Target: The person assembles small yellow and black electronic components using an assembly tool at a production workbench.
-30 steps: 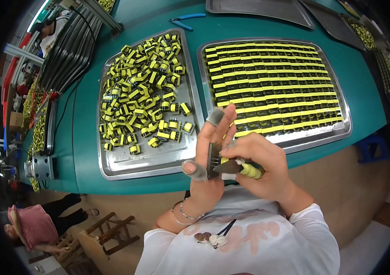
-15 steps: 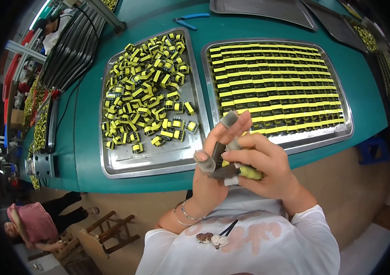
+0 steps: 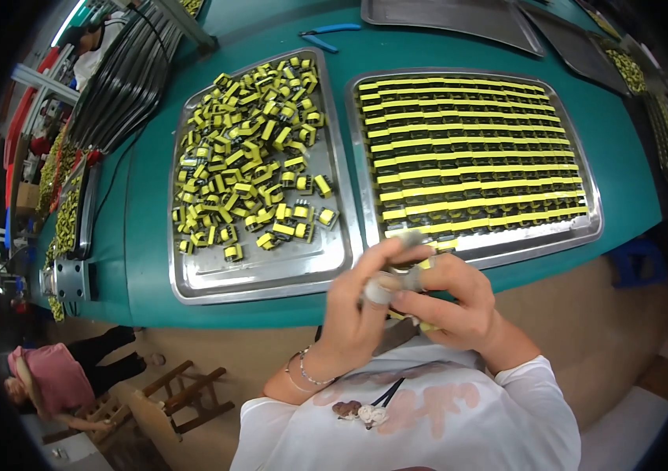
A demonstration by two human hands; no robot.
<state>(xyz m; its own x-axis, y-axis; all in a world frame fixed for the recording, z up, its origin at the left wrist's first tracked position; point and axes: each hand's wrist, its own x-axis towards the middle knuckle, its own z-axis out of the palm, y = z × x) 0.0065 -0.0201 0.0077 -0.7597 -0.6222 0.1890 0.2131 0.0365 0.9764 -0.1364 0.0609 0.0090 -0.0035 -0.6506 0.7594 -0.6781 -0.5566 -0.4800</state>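
Note:
My left hand (image 3: 356, 314) and my right hand (image 3: 461, 308) meet in front of my chest, just off the table's near edge. Both are closed, fingers bent inward against each other and partly smeared by motion. Pale finger covers sit on several fingertips. What the fingers pinch is mostly hidden; a yellow bit (image 3: 428, 325) peeks out under my right hand. Beyond my hands, a metal tray (image 3: 542, 250) holds small yellow-and-black transformers (image 3: 475, 145) in tight rows. On the left, another metal tray (image 3: 271, 281) carries a loose heap of the same transformers (image 3: 247, 157).
Blue-handled pliers (image 3: 332, 35) lie behind the trays on the green table (image 3: 141, 267). Dark trays (image 3: 459, 20) rest at the back right, stacked black trays (image 3: 122, 86) at the left. A wooden stool (image 3: 184, 400) and a person in pink (image 3: 55, 381) appear lower left.
My left hand's spread fingers have folded in toward my right hand. The dark grey pieces seen between them are now mostly covered. The heap and rows look the same.

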